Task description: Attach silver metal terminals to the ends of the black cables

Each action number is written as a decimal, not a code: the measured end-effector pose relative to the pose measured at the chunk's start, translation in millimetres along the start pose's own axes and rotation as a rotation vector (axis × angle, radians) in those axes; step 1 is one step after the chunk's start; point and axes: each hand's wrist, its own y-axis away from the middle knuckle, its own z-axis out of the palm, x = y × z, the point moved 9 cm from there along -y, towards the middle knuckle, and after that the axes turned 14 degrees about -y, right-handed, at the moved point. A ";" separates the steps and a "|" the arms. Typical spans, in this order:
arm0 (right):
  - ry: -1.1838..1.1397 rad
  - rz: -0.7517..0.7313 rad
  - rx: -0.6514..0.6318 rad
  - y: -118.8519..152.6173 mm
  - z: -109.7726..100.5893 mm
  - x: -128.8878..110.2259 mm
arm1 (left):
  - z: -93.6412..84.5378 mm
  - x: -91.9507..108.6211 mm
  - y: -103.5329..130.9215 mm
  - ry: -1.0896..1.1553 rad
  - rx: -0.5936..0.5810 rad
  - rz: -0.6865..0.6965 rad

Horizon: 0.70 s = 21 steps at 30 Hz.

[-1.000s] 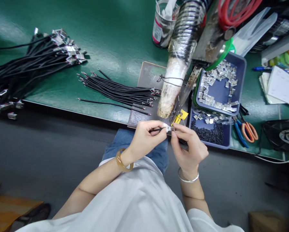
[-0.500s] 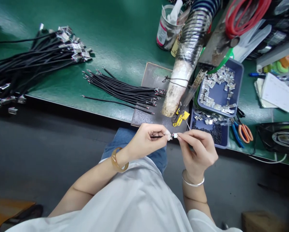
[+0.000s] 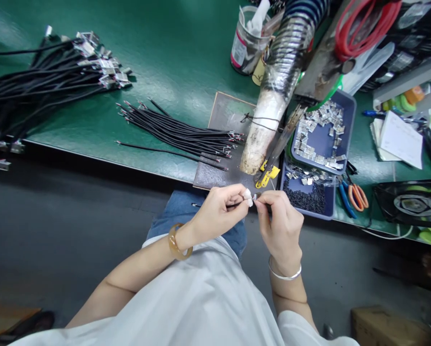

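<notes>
My left hand, with white covers on its fingertips, is closed on a thin black cable. One end of the cable sticks out to the left behind the hand, over my lap. Just beyond the left fingertips, my right hand pinches a small metal connector at the cable's other end. The right fingers hide much of the connector. A yellow clip-like holder with a thin wire is just above my hands. Bundled black cables with bared ends lie on the bench behind them.
A fume hose hangs over a dark board. To its right stand a blue tray of metal connectors and a tray of small black pieces. Orange-handled pliers lie near the edge. More cables with connectors lie left.
My right hand has moved left, closer to my left hand, with its fingers now covering more of the connector. The cable's tail end now shows left of my left hand.
</notes>
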 end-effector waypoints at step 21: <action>-0.155 -0.004 0.292 6.5 -2.5 9.1 | -10.9 3.8 -8.0 -0.180 0.204 0.037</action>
